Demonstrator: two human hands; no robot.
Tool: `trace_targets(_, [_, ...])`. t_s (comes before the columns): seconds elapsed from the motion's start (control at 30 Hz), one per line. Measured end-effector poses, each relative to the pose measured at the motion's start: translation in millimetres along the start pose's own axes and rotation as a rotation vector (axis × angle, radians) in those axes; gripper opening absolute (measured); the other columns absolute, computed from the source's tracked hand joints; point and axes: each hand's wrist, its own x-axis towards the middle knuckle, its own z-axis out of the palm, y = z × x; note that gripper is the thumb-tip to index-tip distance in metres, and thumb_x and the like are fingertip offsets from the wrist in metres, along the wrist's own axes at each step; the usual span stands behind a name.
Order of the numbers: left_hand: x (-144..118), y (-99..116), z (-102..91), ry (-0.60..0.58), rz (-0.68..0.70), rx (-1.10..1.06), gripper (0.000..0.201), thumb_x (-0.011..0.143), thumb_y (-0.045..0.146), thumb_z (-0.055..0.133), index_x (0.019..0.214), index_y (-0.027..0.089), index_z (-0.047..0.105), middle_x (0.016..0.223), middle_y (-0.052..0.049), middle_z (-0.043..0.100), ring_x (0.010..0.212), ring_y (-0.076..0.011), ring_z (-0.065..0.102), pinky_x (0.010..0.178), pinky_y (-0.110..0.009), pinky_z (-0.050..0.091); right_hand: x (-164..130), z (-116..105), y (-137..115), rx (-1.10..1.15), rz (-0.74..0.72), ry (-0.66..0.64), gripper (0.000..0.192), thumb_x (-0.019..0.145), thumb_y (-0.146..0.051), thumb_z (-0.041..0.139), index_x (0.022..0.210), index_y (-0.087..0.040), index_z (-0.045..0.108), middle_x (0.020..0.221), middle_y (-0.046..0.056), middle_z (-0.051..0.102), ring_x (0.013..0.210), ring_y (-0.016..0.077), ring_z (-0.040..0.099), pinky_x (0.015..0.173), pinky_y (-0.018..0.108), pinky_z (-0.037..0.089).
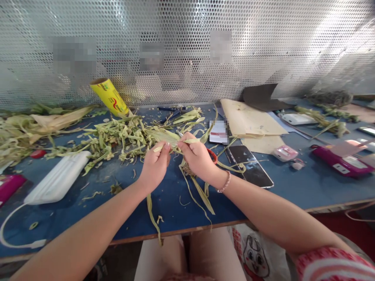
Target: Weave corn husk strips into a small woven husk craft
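Observation:
My left hand (pixel 156 162) is closed, thumb and fingertips pinching a pale green, husk-like leaf (pixel 164 136) above the blue table. Close beside it, my right hand (pixel 195 154) pinches the same leaf material. Scissors (pixel 213 156) are tucked in my right hand: a red-orange handle loop sticks out beyond the knuckles, and a metal tip shows over the fingers. Under the right hand hang leaf strips (pixel 202 195). A heap of curled leaf pieces (pixel 117 136) lies to the left of the hands.
Left on the blue table (pixel 129 210) are a white power bank (pixel 58 177) with cable and a yellow tube (pixel 109 97). On the right lie a phone (pixel 250 166), brown paper (pixel 253 121), a pink case (pixel 285 153) and a purple device (pixel 341 160). A perforated metal panel (pixel 187 50) stands behind.

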Motion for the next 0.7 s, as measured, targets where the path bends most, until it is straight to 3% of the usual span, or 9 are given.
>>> trace_targets(0.33, [-1.6, 9.3, 9.2, 0.024, -0.052, -0.164, 0.036, 0.076, 0.048, 0.051, 0.061, 0.019, 0.035, 0.049, 0.009, 0.021, 0.036, -0.0037, 0.022, 0.036, -0.02, 0.018, -1.8, 3.9, -2.2, 0.002, 0.004, 0.059, 0.018, 0.084, -0.023, 0.038, 0.067, -0.021, 0.034, 0.061, -0.003, 0.038, 0.059, 0.0095, 0.039, 0.058, 0.024, 0.034])
trace_targets(0.7, [-3.3, 7.7, 4.3, -0.018, -0.058, -0.152, 0.034, 0.081, 0.045, 0.046, 0.062, 0.02, 0.033, 0.041, 0.01, 0.02, 0.032, -0.0043, 0.019, 0.034, -0.02, 0.015, -0.2, -0.1, 0.5, -0.026, -0.043, 0.005, 0.019, 0.085, -0.026, 0.04, 0.067, -0.019, 0.04, 0.066, -0.002, 0.041, 0.061, 0.009, 0.041, 0.059, 0.024, 0.035])
